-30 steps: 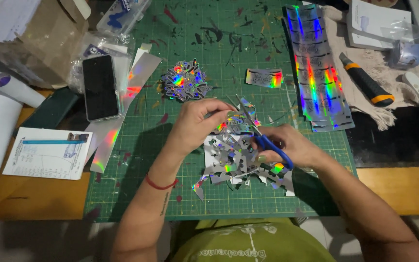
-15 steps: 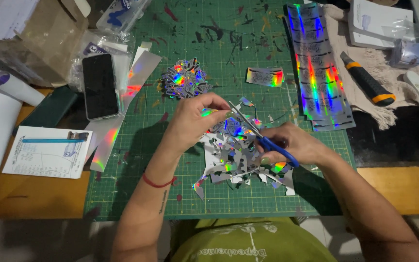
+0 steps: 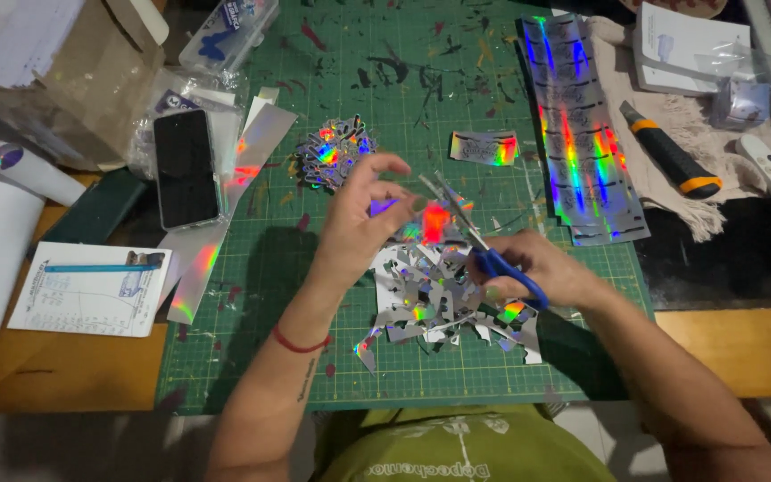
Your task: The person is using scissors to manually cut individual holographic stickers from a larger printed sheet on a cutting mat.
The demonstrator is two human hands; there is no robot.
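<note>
Scissors with blue handles sit in the right hand, whose fingers are closed through the loops; their long axis runs on a slant, handles low by the right knuckles and blades pointing up and away toward the left fingertips; the blades look slightly parted, though blur makes it hard to be sure. The left hand pinches a small shiny foil piece between thumb and forefinger, the other fingers fanned loose above it; the piece touches the blades just beyond the left fingertips. Below both sets of fingers lies a heap of foil scraps on the green cutting mat; beyond the left fingers sits a smaller pile of cut shapes; well past the right fingers lie long foil strips and a utility knife; a phone rests well outside the left wrist.
</note>
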